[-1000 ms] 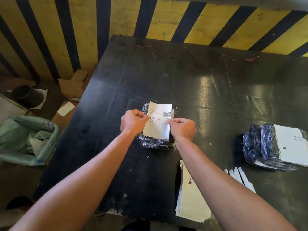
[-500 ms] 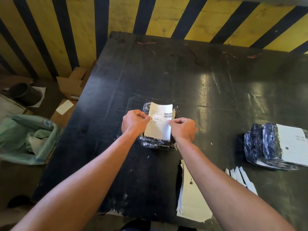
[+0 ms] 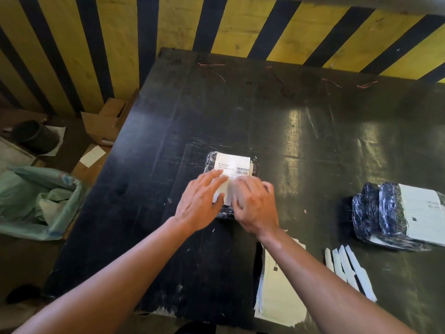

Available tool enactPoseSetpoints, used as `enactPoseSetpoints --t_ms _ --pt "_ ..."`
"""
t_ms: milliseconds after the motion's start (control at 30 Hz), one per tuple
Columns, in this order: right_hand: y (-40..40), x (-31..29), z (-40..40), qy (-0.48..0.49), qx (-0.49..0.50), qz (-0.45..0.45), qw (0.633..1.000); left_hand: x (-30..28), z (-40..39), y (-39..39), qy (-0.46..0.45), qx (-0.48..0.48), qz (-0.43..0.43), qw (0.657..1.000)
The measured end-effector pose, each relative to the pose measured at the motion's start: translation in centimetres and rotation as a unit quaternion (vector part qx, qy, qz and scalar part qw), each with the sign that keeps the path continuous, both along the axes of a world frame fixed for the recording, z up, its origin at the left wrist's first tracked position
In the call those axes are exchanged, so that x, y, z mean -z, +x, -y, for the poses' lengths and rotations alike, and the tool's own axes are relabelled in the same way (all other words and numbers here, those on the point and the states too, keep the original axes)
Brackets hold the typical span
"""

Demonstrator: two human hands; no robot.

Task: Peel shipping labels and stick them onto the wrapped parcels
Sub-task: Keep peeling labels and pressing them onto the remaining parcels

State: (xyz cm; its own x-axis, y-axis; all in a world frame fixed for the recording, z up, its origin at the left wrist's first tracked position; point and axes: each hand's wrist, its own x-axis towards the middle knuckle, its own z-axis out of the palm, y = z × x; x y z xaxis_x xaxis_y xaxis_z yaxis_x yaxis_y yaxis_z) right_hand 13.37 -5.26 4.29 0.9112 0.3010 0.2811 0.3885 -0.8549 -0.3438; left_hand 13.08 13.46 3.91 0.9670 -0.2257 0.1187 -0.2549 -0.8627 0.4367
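A dark plastic-wrapped parcel (image 3: 210, 162) lies in the middle of the black table (image 3: 301, 131). A white shipping label (image 3: 232, 165) with a barcode lies flat on top of it. My left hand (image 3: 201, 203) and my right hand (image 3: 255, 206) rest flat side by side on the near half of the label, fingers spread, palms down. Both hands hide the parcel's near part. They are blurred by motion.
Two labelled wrapped parcels (image 3: 399, 213) lie at the right edge. A stack of label sheets (image 3: 277, 290) sits at the near edge under my right forearm, with several white backing strips (image 3: 346, 268) beside it. A green-lined bin (image 3: 36, 203) and cardboard boxes (image 3: 103, 121) stand on the floor at the left.
The label was held up by both hands by its side edges; now it lies flat on the parcel. Both hands have let go and opened, palms down on it.
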Motion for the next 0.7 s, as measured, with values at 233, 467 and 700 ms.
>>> enactPoseSetpoints --t_ms 233,467,700 --pt "2.1 0.4 -0.8 -0.105 -0.038 -0.156 0.981 1.9 -0.1 -1.8 0.005 0.033 -0.059 0.998" --pt "6.4 -0.4 -0.2 -0.155 -0.004 -0.215 0.964 2.0 -0.2 -1.6 0.005 0.033 -0.054 0.998" --pt "6.9 -1.9 0.5 -0.163 0.016 -0.223 0.961 1.8 0.0 -1.8 -0.007 0.022 -0.063 0.998"
